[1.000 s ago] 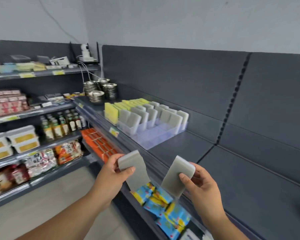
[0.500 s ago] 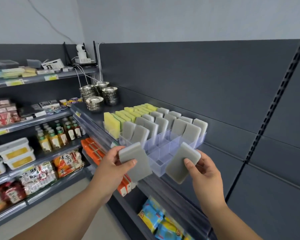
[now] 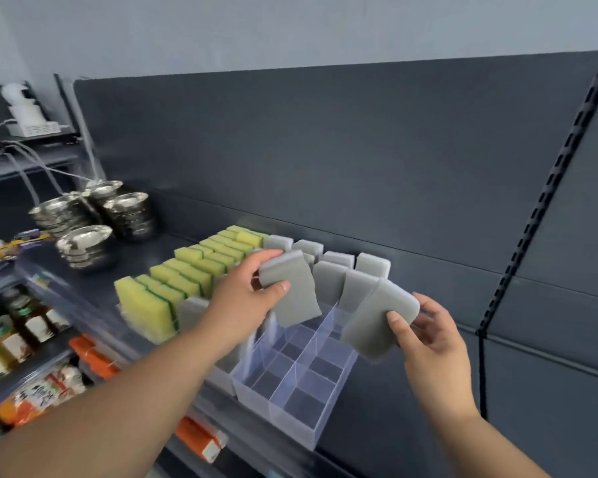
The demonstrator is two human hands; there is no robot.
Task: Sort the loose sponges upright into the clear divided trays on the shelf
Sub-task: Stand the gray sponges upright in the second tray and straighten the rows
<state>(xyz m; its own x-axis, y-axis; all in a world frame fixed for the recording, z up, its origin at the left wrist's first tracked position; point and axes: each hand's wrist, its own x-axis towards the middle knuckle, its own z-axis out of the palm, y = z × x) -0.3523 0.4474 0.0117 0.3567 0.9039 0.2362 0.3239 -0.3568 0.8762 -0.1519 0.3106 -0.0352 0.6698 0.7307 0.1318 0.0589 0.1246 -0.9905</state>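
Count: held grey sponges, 2. Upright grey sponges (image 3: 372,265) in the far cells of the clear divided tray (image 3: 290,391): at least 7, some overlapped. Yellow-green sponges (image 3: 142,301): two rows to the left, number not readable. Steel bowl stacks (image 3: 83,246): 3, far left on the shelf (image 3: 97,291).

Left hand (image 3: 246,298) grips the left grey sponge (image 3: 294,288), thumb on the near face, fingers curled over the top. Right hand (image 3: 432,343) pinches the right grey sponge (image 3: 377,322) the same way. Both sponges are tilted and above the tray's near cells.
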